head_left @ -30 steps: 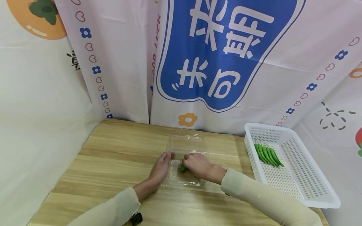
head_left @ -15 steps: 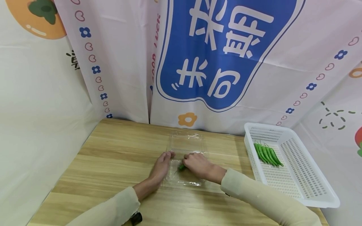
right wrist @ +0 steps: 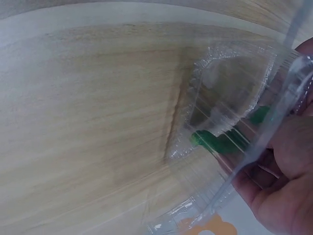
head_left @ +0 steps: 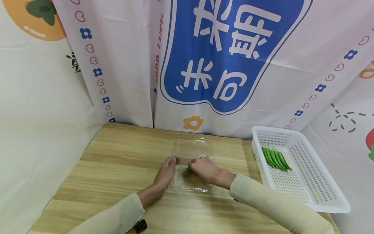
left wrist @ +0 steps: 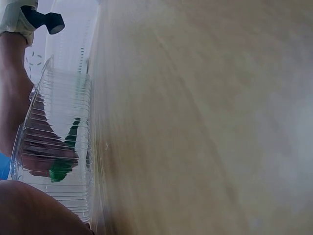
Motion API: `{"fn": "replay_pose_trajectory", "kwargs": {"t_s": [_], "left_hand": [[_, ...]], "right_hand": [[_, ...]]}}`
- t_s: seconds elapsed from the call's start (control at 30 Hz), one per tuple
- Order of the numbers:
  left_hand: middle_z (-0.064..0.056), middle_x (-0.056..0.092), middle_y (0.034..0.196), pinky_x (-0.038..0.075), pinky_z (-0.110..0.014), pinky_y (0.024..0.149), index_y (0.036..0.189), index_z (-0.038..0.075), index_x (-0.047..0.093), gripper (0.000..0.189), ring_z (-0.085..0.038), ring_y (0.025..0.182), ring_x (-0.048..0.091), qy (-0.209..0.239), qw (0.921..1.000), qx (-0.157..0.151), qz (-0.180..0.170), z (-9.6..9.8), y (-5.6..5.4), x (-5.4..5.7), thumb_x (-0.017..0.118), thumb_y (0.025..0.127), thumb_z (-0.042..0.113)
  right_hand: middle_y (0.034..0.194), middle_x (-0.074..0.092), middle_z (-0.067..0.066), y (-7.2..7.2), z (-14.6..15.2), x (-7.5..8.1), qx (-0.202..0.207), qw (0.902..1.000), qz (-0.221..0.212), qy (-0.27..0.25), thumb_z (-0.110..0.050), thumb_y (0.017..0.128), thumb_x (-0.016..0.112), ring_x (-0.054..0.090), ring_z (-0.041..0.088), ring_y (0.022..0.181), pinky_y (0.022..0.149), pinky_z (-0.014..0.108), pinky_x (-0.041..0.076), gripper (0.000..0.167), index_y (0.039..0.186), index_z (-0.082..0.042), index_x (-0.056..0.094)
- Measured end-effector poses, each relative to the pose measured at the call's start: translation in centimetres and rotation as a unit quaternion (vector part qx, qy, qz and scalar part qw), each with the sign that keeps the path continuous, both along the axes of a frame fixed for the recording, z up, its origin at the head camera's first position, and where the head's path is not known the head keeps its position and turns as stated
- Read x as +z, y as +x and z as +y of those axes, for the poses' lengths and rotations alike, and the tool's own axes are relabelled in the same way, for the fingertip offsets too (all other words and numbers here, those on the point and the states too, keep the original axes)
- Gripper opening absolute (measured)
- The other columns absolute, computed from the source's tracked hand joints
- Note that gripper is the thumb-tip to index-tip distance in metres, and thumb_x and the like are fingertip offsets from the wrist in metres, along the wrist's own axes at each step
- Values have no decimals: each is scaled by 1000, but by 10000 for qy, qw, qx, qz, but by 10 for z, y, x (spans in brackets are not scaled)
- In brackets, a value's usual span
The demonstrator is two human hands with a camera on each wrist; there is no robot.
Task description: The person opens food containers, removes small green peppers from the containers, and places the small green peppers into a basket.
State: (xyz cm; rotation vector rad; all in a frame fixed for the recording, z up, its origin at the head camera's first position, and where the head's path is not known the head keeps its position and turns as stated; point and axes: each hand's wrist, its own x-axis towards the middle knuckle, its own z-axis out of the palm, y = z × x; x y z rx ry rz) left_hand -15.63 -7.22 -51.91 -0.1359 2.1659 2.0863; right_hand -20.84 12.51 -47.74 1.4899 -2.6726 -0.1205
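Note:
A clear plastic clamshell box [head_left: 182, 185] lies on the table with its lid [head_left: 193, 147] folded back toward the curtain. Inside its base, my right hand [head_left: 204, 169] pinches a green chili pepper [head_left: 187, 170], mostly covered by the fingers in the head view. Through the clear wall, the left wrist view shows the pepper [left wrist: 62, 169] at the fingertips, and the right wrist view shows part of the pepper [right wrist: 210, 142] too. Along the box's left side rests my left hand [head_left: 166, 171], its fingers fairly straight against the wall.
A white perforated plastic basket [head_left: 327, 177] stands at the table's right, with several green chili peppers [head_left: 276, 158] lined up in it. Printed curtains [head_left: 131, 81] enclose the back and sides of the wooden table [head_left: 117, 162].
My right hand has shifted slightly within the box, and the pepper's visible end has turned and moved a little toward the lid. The left hand stays where it was.

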Motion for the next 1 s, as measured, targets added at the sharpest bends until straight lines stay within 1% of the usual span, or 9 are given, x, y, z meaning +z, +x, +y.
{"fn": "replay_pose_trajectory", "kwargs": {"t_s": [0.07, 0.2, 0.27, 0.33, 0.5, 0.6, 0.73, 0.87, 1.0], "left_hand": [[-19, 57, 150, 23, -61, 127, 148, 0, 53, 49, -41, 154, 35, 2, 10000, -2, -11, 0, 0, 0, 33, 118, 33], [-19, 56, 151, 24, -61, 127, 148, 0, 53, 49, -41, 154, 35, 17, 10000, 5, -36, 0, 0, 0, 33, 118, 32], [-20, 56, 152, 25, -62, 127, 148, -1, 52, 49, -41, 154, 34, 24, 10000, 11, -17, 0, 0, 1, 33, 118, 32], [-20, 56, 151, 25, -62, 127, 148, -1, 52, 49, -41, 154, 35, 12, 10000, 44, -12, 0, 0, 1, 32, 118, 31], [-19, 56, 151, 24, -61, 127, 148, 0, 53, 49, -41, 154, 35, 1, 10000, 38, -34, -1, 0, 1, 32, 118, 32], [-18, 56, 151, 24, -61, 127, 148, 1, 53, 49, -40, 154, 35, 6, 10000, 15, -33, 0, 0, 1, 33, 118, 33], [-17, 57, 151, 25, -61, 127, 147, 1, 54, 48, -41, 154, 36, -20, 10000, 30, -35, 0, 0, 0, 33, 118, 33], [-18, 57, 151, 24, -61, 127, 147, 1, 55, 47, -42, 153, 36, -26, 10000, 53, -22, 1, 1, 1, 34, 118, 32], [-20, 57, 151, 24, -62, 127, 147, -1, 54, 48, -43, 153, 36, -23, 10000, 75, 29, 1, 2, 2, 33, 118, 31]], "right_hand": [[87, 73, 0, 0, 0, 2, 16, 10000, 21, -11, -4, 81, 87, 71, 17, 75, 66, 33, 61, 20, 92, -12, 73], [86, 72, 0, 0, 1, 6, 48, 9999, 89, -130, -11, 90, 83, 70, 16, 74, 64, 32, 61, 10, 91, -11, 73], [85, 72, 0, 0, 2, 10, 36, 9998, 107, -193, -16, 94, 81, 70, 15, 74, 63, 31, 61, 10, 91, -11, 73], [85, 72, 0, 0, 3, 13, 8, 9997, 103, -233, -18, 95, 80, 70, 14, 74, 63, 30, 61, 11, 92, -10, 74], [89, 75, 1, 1, 6, 22, -42, 9997, 153, -204, -9, 95, 79, 72, 13, 77, 65, 27, 61, 3, 97, -8, 77], [90, 76, 3, 2, 9, 28, -62, 9995, 183, -263, -6, 95, 77, 73, 14, 78, 65, 27, 62, 4, 99, -7, 77], [90, 76, 4, 2, 12, 38, -108, 9990, 116, -417, -5, 95, 77, 74, 18, 77, 65, 31, 63, 4, 99, -6, 78], [88, 75, 5, 0, 16, 46, -142, 9988, 54, -459, -4, 95, 76, 73, 18, 75, 66, 33, 63, 2, 96, -5, 77], [84, 73, 6, 0, 20, 51, -187, 9989, 44, -435, -2, 95, 75, 71, 19, 71, 63, 33, 61, 5, 92, -4, 75]]}}
